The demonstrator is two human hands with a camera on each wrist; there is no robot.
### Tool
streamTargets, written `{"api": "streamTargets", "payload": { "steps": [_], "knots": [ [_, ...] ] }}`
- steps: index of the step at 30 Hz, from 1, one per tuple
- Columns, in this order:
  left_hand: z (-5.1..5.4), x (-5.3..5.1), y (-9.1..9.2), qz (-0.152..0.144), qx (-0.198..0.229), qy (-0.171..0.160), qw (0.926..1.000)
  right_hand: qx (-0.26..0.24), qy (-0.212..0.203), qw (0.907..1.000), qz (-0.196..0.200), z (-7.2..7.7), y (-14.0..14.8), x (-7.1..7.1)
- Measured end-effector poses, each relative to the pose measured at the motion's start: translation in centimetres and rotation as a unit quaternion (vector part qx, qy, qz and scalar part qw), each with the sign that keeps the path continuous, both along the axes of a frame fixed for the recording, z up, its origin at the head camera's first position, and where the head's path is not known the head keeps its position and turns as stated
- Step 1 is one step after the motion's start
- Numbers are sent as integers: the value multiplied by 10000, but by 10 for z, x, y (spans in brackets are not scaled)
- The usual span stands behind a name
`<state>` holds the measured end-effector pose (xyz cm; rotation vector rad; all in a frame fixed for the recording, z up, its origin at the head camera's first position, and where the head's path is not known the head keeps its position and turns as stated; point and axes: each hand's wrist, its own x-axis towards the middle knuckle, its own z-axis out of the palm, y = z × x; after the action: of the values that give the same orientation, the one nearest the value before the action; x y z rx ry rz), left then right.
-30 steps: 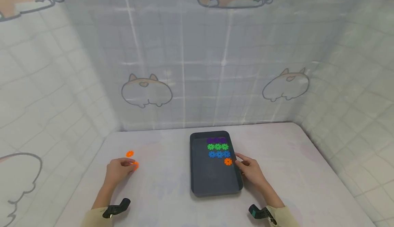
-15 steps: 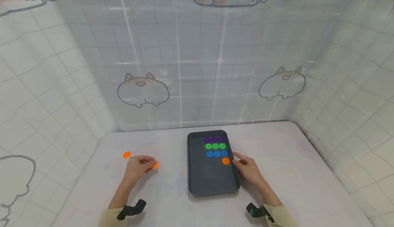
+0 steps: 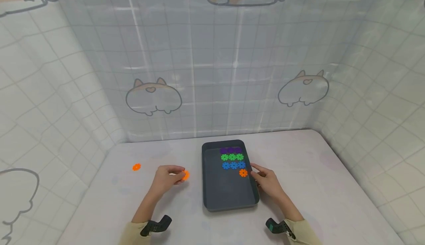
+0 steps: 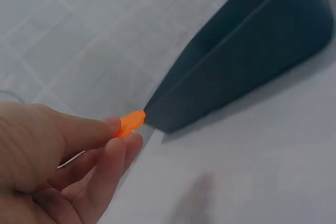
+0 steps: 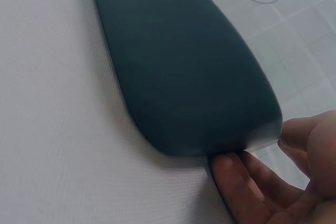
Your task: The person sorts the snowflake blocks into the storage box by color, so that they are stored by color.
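My left hand (image 3: 166, 180) pinches an orange notched disc (image 3: 186, 175) between thumb and fingertips, just above the table and left of the dark grey tray (image 3: 219, 191). In the left wrist view the same orange disc (image 4: 132, 123) sticks out past the fingertips, its far side towards the tray. At the tray's right edge, my right hand (image 3: 269, 184) holds the rim and side wall with thumb and fingers. Inside the tray lie rows of similar discs: purple (image 3: 231, 150), green (image 3: 232, 157) and blue (image 3: 234, 165). One orange disc in the tray (image 3: 243, 172) sits below the blue row, at its right end.
Another loose orange disc (image 3: 136, 167) lies on the white table (image 3: 159, 152) at the left. Pale tiled-pattern curtains (image 3: 216, 71) with dog drawings surround the table at the back and both sides. Each wrist wears a black strapped device (image 3: 156, 225).
My left hand has picked up the orange disc from the table and carried it right, towards the tray. The right hand has stayed at the tray's edge.
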<state>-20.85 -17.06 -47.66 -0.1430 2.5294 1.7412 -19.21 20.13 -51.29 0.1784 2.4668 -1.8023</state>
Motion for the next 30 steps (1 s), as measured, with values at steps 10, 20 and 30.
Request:
{"api": "streamTargets", "payload": {
  "steps": [10, 20, 30],
  "knots": [
    [13, -12, 33, -319, 365, 128, 9987, 13, -19, 10000, -3, 1, -2, 1],
    [22, -23, 74, -911, 451, 102, 9948, 50, -26, 10000, -61, 3, -4, -3],
    [22, -28, 113, -1427, 694, 136, 9872, 22, -96, 9999, -69, 4, -3, -3]
  ]
}}
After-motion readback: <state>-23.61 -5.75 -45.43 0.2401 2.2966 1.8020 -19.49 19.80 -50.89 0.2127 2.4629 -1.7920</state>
